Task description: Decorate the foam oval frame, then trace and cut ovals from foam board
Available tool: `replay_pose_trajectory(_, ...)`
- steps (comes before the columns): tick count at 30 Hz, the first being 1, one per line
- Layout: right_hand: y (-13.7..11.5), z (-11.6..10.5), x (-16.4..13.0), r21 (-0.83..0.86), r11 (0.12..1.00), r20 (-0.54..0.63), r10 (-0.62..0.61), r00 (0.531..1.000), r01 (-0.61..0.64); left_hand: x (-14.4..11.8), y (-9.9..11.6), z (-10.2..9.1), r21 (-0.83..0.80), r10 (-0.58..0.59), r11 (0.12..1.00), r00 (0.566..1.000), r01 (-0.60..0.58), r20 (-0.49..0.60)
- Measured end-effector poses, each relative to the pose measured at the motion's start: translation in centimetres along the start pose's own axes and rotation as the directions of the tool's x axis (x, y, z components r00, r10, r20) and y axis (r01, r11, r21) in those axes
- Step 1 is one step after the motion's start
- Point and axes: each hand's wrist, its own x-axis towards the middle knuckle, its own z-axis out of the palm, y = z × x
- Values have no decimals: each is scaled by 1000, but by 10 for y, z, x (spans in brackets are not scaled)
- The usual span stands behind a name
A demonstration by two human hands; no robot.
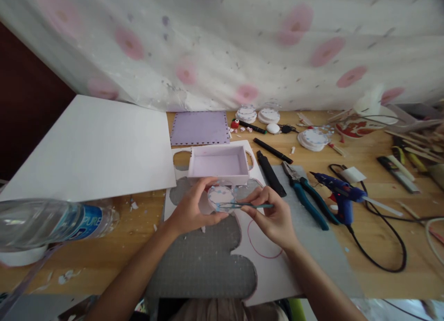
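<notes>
I see both hands at centre, over the grey cutting mat (204, 261). Left hand (189, 210) has its fingers closed around the rim of a small clear round disc (220, 197) with blue marks on its edge. Right hand (274, 219) pinches a thin teal tool (248, 204), lying flat across the disc's near edge, tip touching it. Can't tell if it's a pen, a blade or tweezers.

Just beyond the disc: open lilac box (219, 164), sitting on a white cut-out sheet (263, 265) with a red circle drawn on it right of the mat.

Right of the box: black folded tool (271, 174), black marker (273, 150), teal-handled pliers (305, 196), blue glue gun (338, 194) with its black cord (381, 251) looping near-right. All well apart from the hands, nothing blocking them.

Far side: lilac square panel (200, 127) with punched edge, stacks of round discs (314, 139), small red and white bits too small to identify. Far right: sticks and tools, blurred and cut off by the frame.

Left: large white board (90, 147) on the wooden worktop (114, 233). Near left: water bottle (52, 221) lying on its side, label reads "PURE", rest of the text unreadable, bottle cut off by the frame edge. Scraps of white litter around it.

Backdrop is a floral cloth (243, 43).
</notes>
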Motion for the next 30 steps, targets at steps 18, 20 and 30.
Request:
replay_pose_trajectory(18,-5,-1,5,198,939,-98,305,947,-282,1,-6,2,-53,-50,997,999,50,0)
replay_pose_trajectory(20,-2,-3,4,254,923,-90,320,943,-289,1,-8,3,-58,-57,997,998,57,3)
replay_pose_trajectory(30,-4,-10,12,424,858,-124,372,920,-290,-5,-17,-5,17,16,1000,963,-21,271)
